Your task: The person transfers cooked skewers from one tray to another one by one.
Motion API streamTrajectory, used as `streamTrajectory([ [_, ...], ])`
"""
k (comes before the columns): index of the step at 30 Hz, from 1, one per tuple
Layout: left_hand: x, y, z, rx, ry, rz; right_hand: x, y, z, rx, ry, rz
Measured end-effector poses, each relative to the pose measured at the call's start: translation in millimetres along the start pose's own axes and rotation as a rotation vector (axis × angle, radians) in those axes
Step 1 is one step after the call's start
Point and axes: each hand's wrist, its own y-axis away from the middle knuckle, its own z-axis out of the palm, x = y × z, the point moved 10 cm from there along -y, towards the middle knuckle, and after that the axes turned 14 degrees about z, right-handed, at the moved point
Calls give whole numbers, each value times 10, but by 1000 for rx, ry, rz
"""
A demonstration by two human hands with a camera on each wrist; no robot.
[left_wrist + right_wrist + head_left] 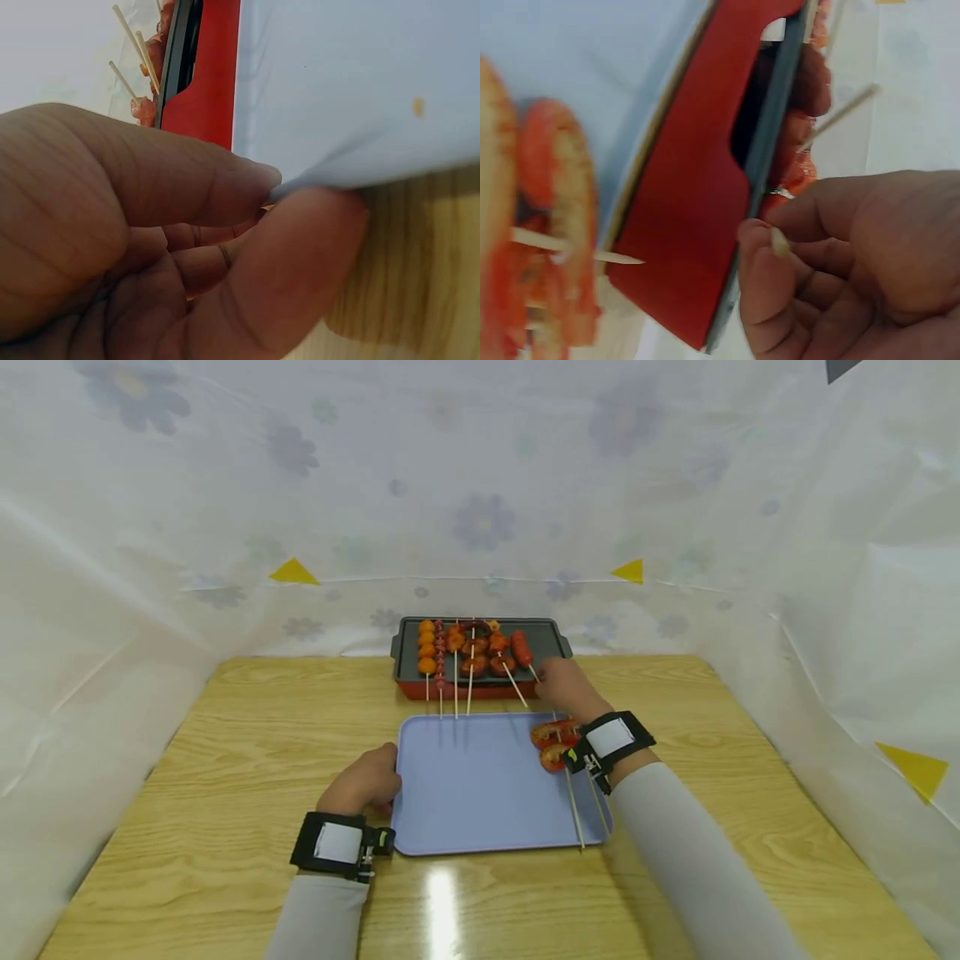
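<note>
My left hand (367, 781) grips the left edge of a pale blue tray (465, 793); in the left wrist view the thumb and a finger pinch its rim (322, 180). At the grill's front right corner, my right hand (572, 687) pinches the wooden stick of a red sausage skewer (521, 649). The stick's end (779, 243) pokes out between thumb and fingertip in the right wrist view. The sausage itself lies on the dark plate of a red tabletop grill (551, 643). Skewers with red-edged slices (553, 758) lie on the tray's right side, partly hidden by my right wrist.
Left of the sausage, several more skewers sit on the grill, including orange balls (426, 647) and brown round pieces (474, 667), sticks jutting toward the tray. The wooden table (247, 777) is enclosed by floral sheeting (480, 468) behind and at both sides.
</note>
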Motion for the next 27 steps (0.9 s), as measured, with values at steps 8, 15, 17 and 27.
streamTrajectory([
  [8,11,-4,2,8,3,18,57,-72,87,-219,66,141],
  [15,14,-9,-4,10,5,13,-4,-49,72,-245,141,103],
  [17,15,-6,-9,8,3,10,-9,-50,81,-257,164,93],
  [27,0,10,-9,7,6,5,65,-33,184,-316,154,140],
])
